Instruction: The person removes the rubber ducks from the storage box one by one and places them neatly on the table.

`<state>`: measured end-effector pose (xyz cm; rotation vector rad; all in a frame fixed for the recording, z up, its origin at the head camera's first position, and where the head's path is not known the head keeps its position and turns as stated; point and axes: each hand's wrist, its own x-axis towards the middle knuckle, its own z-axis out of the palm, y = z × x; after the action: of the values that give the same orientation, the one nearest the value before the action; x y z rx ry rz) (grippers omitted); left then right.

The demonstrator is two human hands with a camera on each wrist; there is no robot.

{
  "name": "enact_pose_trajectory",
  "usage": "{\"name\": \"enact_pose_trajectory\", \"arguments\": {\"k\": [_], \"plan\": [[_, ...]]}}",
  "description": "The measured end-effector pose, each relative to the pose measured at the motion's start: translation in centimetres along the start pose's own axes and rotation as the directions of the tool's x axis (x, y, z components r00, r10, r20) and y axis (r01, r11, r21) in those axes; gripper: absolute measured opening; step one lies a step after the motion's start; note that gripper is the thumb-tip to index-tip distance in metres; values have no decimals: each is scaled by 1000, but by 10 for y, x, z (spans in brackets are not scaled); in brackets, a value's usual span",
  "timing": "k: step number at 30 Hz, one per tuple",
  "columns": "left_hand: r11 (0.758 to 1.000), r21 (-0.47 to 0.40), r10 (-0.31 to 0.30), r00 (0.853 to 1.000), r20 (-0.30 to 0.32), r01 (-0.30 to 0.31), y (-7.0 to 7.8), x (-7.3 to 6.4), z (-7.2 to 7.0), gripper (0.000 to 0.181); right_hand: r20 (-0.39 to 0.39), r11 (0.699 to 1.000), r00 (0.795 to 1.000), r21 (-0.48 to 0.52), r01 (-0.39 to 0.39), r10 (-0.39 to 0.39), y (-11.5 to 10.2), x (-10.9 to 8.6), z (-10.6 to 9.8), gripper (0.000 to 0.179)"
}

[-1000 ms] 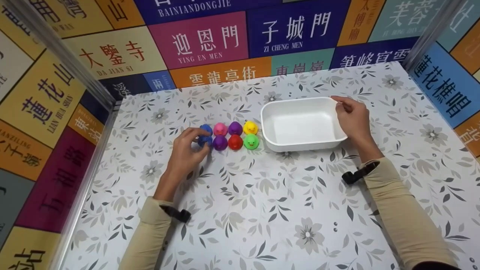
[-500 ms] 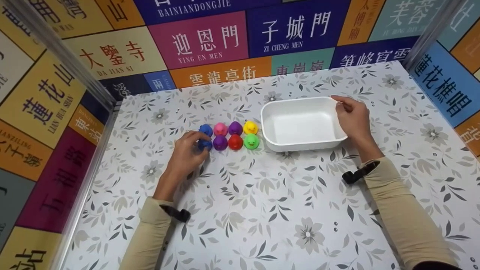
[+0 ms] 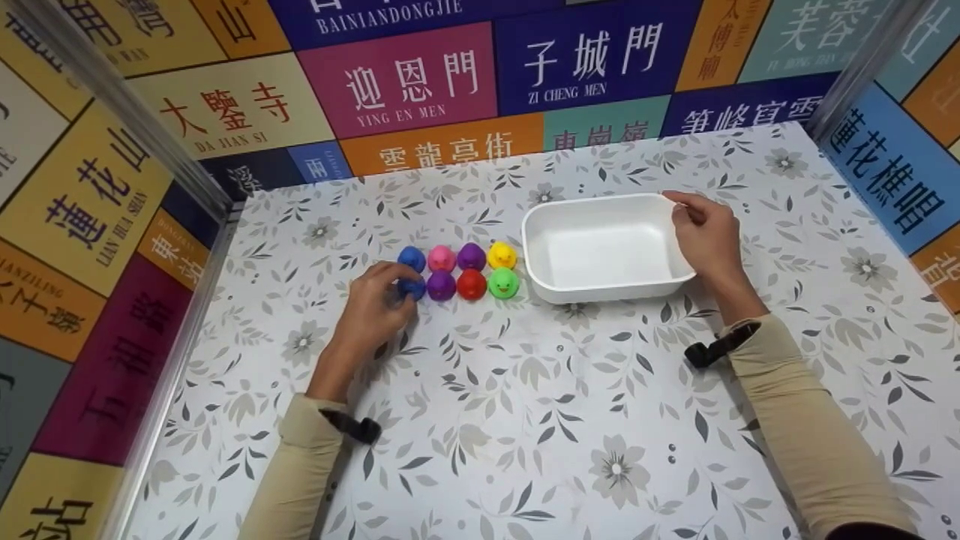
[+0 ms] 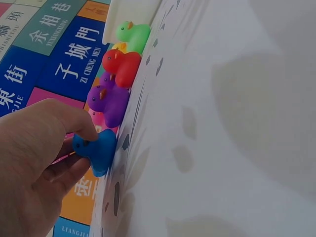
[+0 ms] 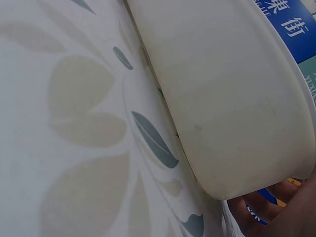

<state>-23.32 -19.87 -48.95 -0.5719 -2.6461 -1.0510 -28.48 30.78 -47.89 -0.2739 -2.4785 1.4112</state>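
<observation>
In the head view, small rubber ducks stand in two rows on the table. My left hand (image 3: 371,306) pinches the blue duck (image 4: 101,152) at the left end of the front row, its thumb and fingers on either side of it. To its right in that row are a purple duck (image 3: 440,286), a red duck (image 3: 471,285) and a green duck (image 3: 503,283). Behind stand another blue duck (image 3: 411,257), a pink duck (image 3: 442,258), a second purple duck (image 3: 471,256) and a yellow duck (image 3: 501,256). My right hand (image 3: 709,236) grips the right rim of a white plastic tub (image 3: 600,289).
The tub stands just right of the ducks, with nothing inside it. A floral cloth (image 3: 525,420) covers the table. Panels with large printed characters (image 3: 420,82) rise behind the far edge and along both sides.
The left hand's fingers have come down slightly toward the front blue duck, and the blue duck behind shows more fully. The right hand and the tub have stayed put.
</observation>
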Motion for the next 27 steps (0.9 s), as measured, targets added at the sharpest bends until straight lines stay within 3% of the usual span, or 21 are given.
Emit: {"name": "enact_pose_trajectory", "arguments": {"k": [12,27], "plan": [[1000,-5,-15,1000,18,15,0,0,-1,27,3,1000,1000,-19,-4,4,1,1,-1,36],[999,-11,30,1000,-2,-30,2,1,-2,29,11,999,999,-29,30,-30,0,1,-2,38]]}}
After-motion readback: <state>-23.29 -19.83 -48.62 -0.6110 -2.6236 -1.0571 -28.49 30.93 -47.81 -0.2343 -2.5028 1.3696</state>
